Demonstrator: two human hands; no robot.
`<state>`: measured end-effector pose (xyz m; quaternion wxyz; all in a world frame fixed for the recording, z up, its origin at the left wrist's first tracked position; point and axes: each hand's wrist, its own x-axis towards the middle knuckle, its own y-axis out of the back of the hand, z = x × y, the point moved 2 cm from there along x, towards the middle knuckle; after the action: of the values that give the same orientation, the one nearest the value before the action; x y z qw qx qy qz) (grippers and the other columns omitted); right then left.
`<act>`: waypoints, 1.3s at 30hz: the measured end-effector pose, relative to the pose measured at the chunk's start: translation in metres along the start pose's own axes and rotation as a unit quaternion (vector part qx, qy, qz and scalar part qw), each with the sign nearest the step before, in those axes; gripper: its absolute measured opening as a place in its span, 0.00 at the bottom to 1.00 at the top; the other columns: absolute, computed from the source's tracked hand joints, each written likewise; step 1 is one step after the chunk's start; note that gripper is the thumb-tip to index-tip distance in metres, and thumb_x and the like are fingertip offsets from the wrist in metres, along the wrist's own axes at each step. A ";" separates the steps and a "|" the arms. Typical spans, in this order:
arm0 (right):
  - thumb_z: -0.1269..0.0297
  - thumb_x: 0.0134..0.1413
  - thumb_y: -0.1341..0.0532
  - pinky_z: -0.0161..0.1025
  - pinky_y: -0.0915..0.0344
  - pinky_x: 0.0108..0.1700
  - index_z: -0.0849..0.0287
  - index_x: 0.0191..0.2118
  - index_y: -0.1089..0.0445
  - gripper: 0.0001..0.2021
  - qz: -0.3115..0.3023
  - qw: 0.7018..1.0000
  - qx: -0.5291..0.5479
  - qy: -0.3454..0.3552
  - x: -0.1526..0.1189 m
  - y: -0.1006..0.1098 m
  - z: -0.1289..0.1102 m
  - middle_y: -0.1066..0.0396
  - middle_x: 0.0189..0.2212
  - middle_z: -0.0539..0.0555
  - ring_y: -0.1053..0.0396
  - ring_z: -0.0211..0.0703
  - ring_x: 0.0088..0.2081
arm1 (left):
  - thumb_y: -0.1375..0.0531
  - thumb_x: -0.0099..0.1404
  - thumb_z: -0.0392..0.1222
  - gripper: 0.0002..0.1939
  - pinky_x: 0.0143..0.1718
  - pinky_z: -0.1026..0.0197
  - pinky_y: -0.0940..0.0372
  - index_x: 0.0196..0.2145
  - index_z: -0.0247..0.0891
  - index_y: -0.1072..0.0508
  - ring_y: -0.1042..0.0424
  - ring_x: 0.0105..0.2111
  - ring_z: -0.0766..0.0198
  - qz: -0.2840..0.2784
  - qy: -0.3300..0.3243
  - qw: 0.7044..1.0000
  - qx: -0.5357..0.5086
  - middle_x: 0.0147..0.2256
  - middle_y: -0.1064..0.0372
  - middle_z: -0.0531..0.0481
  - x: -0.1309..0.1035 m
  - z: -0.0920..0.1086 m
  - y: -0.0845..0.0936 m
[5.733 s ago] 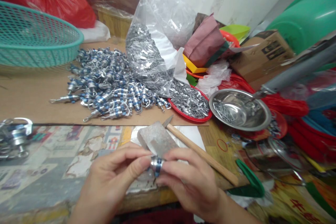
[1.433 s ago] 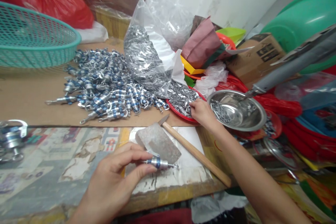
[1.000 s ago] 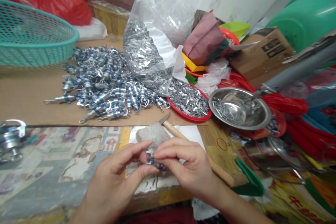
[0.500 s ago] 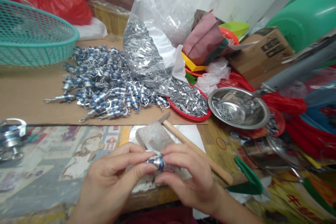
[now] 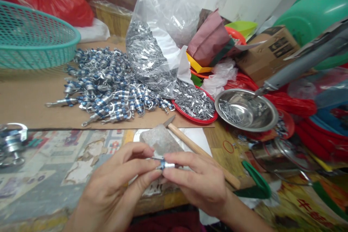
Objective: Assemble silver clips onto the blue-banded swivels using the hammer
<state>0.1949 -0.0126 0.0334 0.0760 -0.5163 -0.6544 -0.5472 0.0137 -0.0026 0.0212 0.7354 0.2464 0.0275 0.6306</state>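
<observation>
A small cylindrical metal piece, silver with a blue band (image 5: 166,165), is held level between the two hands, just in front of a grey, rough-faced stone block (image 5: 157,138) near the front edge of the work surface. Judging by how things lie, work on this piece is under way and not complete: it is in the fingers, while a large heap of similar silver-and-blue metal pieces with rings and hooks (image 5: 108,79) lies on a brown cardboard sheet (image 5: 27,90) beyond, seemingly already put together. Plenty of small parts are left over: flat silver metal strips (image 5: 194,101) fill a round red plastic plate (image 5: 187,119), and more fill a clear plastic bag (image 5: 144,50) beside it.

The piece shows a shiny, smooth barrel; fingers cover its ends, so I cannot tell whether a strip is fitted to it.

The left hand (image 5: 115,185) pinches the piece's left end between thumb and fingers; the right hand (image 5: 201,183) grips its right end, also with thumb and fingertips closed in.

Behind the right hand, a hammer with a pale wooden handle (image 5: 195,145) lies slantwise, its head by the block. Right of the plate stands a round stainless-steel bowl (image 5: 263,120) with thin metal pins (image 5: 230,111) inside.
</observation>
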 end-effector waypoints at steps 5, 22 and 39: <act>0.70 0.46 0.32 0.32 0.26 0.32 0.60 0.33 0.22 0.05 0.076 0.971 0.161 -0.161 0.000 -0.011 -0.001 0.23 0.30 0.56 0.24 0.40 0.30 | 0.30 0.44 0.46 0.13 0.43 0.61 0.30 0.31 0.55 0.20 0.24 0.37 0.57 0.033 0.229 0.957 -0.176 0.35 0.20 0.58 -0.008 0.000 -0.009; 0.78 0.43 0.39 0.48 0.36 0.47 0.59 0.38 0.24 0.15 -0.126 0.845 -0.329 -0.403 0.033 0.030 0.159 0.24 0.35 0.61 0.28 0.56 0.44 | 0.31 0.45 0.37 0.45 0.33 0.64 0.31 0.59 0.42 0.44 0.24 0.30 0.61 -0.042 0.336 0.876 -0.344 0.27 0.25 0.56 0.000 -0.008 -0.015; 0.74 0.58 0.44 0.39 0.27 0.39 0.64 0.34 0.28 0.07 -0.050 0.995 -0.017 0.088 0.012 -0.021 0.012 0.22 0.36 0.60 0.25 0.44 0.39 | 0.31 0.44 0.30 0.52 0.31 0.65 0.33 0.62 0.40 0.53 0.26 0.30 0.63 -0.079 0.329 0.847 -0.410 0.27 0.25 0.56 0.015 -0.031 -0.014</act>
<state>0.1792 0.0067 0.0232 0.0964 -0.4339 -0.6608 -0.6048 0.0190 0.0205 -0.0073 0.7648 -0.3020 0.0261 0.5686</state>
